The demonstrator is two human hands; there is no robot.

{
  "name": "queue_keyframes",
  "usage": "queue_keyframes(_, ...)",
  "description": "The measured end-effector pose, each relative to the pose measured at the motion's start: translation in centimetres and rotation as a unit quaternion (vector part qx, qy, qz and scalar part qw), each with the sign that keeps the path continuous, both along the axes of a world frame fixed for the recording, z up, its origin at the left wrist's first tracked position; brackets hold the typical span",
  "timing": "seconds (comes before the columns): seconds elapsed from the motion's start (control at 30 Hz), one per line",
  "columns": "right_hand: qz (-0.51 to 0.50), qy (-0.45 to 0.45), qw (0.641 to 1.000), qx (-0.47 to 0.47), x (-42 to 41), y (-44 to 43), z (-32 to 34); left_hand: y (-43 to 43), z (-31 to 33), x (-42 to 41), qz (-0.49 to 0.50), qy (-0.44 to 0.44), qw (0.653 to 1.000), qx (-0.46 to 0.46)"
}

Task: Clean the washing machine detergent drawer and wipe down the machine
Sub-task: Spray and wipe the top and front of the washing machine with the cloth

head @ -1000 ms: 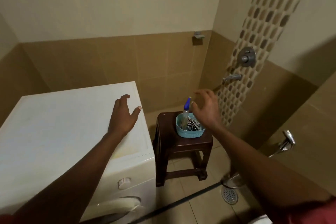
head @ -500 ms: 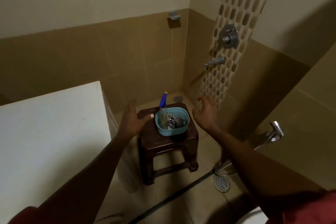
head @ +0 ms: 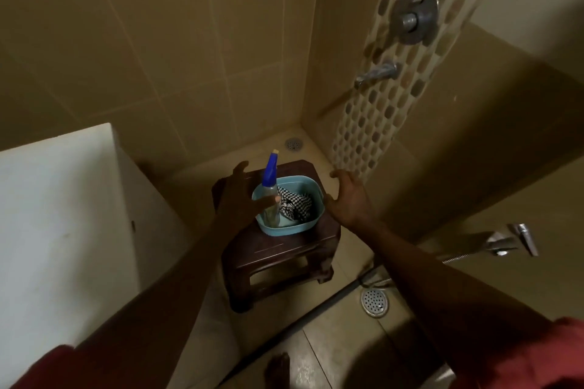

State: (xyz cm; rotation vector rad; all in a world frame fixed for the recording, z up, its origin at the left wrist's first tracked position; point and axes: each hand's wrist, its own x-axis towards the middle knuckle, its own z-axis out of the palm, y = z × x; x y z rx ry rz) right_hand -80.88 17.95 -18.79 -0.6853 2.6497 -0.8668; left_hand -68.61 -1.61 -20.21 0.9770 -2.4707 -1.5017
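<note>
The left hand's [head: 240, 196] fingers [head: 241, 169] are spread and released, grasping nothing; its thumb tip lies in front of the clear body of the spray bottle [head: 270, 186], though actual contact cannot be told. The right hand [head: 347, 199] is likewise released, fingers curled loosely, hovering just beside the right rim of the light blue basin [head: 311, 224]. The bottle, with its blue trigger head, stands tilted in the basin's left side; a black-and-white checked cloth [head: 294, 205] lies bunched to its right. The basin sits on a dark brown plastic stool [head: 278, 253] on the tiled floor. The white washing machine [head: 60, 215] stands just left of the stool. A floor drain [head: 374, 301] lies near the stool's right leg, and a shower mixer [head: 412, 14] is on the wall.
</note>
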Motion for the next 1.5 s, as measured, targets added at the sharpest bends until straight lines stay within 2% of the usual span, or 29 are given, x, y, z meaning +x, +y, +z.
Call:
queue_keyframes(0.23,0.03,-0.083,0.994,0.059,-1.9,-2.6,-5.1,-1.4,-4.5,-2.9,-0.026,0.054,0.997,0.05)
queue_keyframes(0.47,0.069,-0.132,0.987,0.064,-3.5,-6.0,-9.0,-1.8,-7.7,-5.6,-0.012,0.108,0.993,0.045)
queue_keyframes(0.67,0.109,-0.124,0.982,0.091,-3.9,-9.1,-14.9,-0.9,-10.2,-6.6,0.01,0.093,0.994,0.058)
queue_keyframes(0.77,0.117,-0.089,0.981,0.13,-4.1,-9.8,-16.9,-0.5,-11.0,-6.6,0.031,0.093,0.994,0.052)
queue_keyframes(0.87,0.137,-0.062,0.966,0.209,-4.2,-10.0,-18.2,-0.4,-11.3,-6.7,0.04,0.084,0.996,0.016)
queue_keyframes(0.97,0.115,-0.051,0.966,0.226,-4.3,-10.3,-18.5,-0.6,-10.7,-6.8,0.053,0.095,0.994,-0.011)
queue_keyframes(1.03,0.066,-0.04,0.984,0.163,-4.2,-10.4,-17.6,-0.8,-10.1,-6.7,0.084,0.125,0.989,0.008)
queue_keyframes(1.1,-0.007,-0.055,0.997,0.055,-4.5,-10.6,-15.7,-1.1,-9.4,-6.7,0.108,0.151,0.982,0.02)
queue_keyframes(1.17,-0.109,-0.129,0.984,-0.053,-5.0,-10.7,-12.9,-1.1,-8.0,-7.0,0.108,0.18,0.978,0.012)
queue_keyframes(1.23,-0.186,-0.24,0.943,-0.135,-6.1,-10.8,-10.5,-0.8,-5.9,-7.3,0.103,0.224,0.969,-0.03)
queue_keyframes(1.3,-0.226,-0.387,0.856,-0.257,-7.1,-10.5,-8.8,-0.2,-4.0,-7.2,0.124,0.256,0.958,-0.044)
queue_keyframes(1.37,-0.216,-0.453,0.798,-0.335,-7.2,-9.8,-6.9,0.7,-2.5,-6.7,0.156,0.274,0.948,-0.03)
queue_keyframes(1.5,-0.162,-0.475,0.767,-0.399,-5.7,-7.9,-2.7,2.5,0.3,-5.2,0.13,0.318,0.938,-0.054)
